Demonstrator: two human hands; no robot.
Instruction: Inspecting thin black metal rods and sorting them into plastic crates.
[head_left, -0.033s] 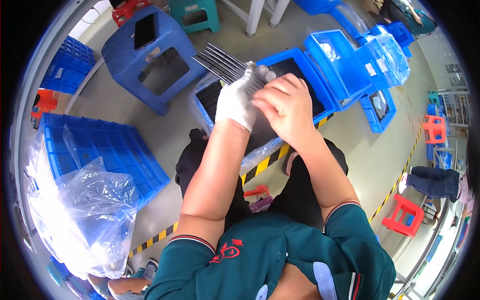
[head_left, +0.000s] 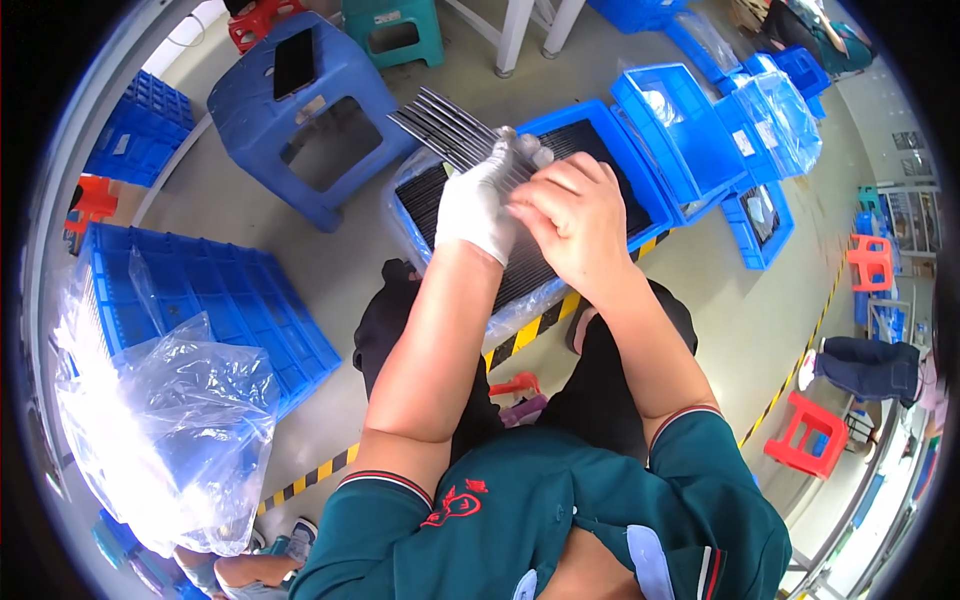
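My left hand (head_left: 478, 205), in a white glove, is closed around a bundle of thin dark rods (head_left: 446, 128) that fan out to its upper left. Close against its right side is my bare right hand (head_left: 575, 215), thumb and fingers pinched together; what lies between the fingertips is hidden. Both hands are above a blue bin (head_left: 657, 205) lined with clear plastic. More dark rods (head_left: 520, 275) lie side by side in that bin, partly covered by my hands and forearms.
A blue stool (head_left: 240, 110) with a black phone (head_left: 294, 63) stands at the far left. Blue crates (head_left: 200, 290) and a clear plastic bag (head_left: 180, 420) are nearer on the left. More blue bins (head_left: 680, 130) stand at the right. Red stools (head_left: 808, 437) and other people are further off.
The whole view has shifted slightly. My hands and the rods keep nearly the same places relative to each other.
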